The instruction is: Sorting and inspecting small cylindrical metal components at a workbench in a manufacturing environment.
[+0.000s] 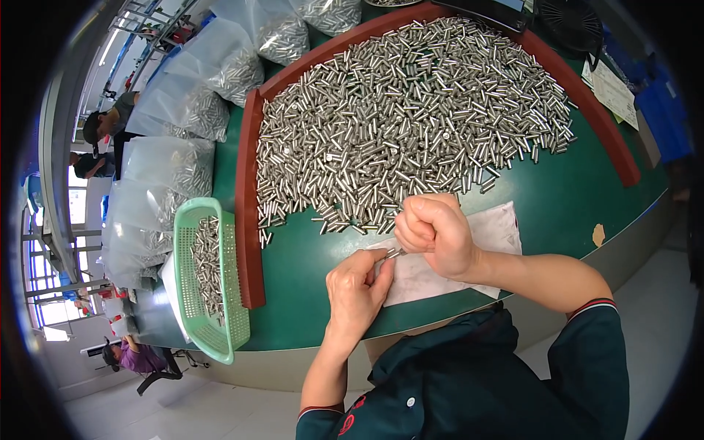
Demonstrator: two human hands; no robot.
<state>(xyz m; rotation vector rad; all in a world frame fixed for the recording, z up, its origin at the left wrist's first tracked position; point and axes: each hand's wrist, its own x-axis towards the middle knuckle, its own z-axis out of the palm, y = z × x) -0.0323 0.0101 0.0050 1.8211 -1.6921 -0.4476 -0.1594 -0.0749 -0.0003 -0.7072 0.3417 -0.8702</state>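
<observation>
My left hand is closed, thumb and forefinger pinching small shiny metal pins whose ends stick out toward my other hand. Just to the right, my right hand is curled into a fist with its fingers folded in; what it holds, if anything, is hidden. Both hands are above a white, smudged cloth at the near edge of the green table. Beyond them spreads a large heap of loose metal pins, its near edge close to my right knuckles.
Red-brown wooden rails border the heap. A light green plastic basket with pins stands at the left, beside several clear bags of pins. A black fan and papers lie at the far right. Other people are at the left.
</observation>
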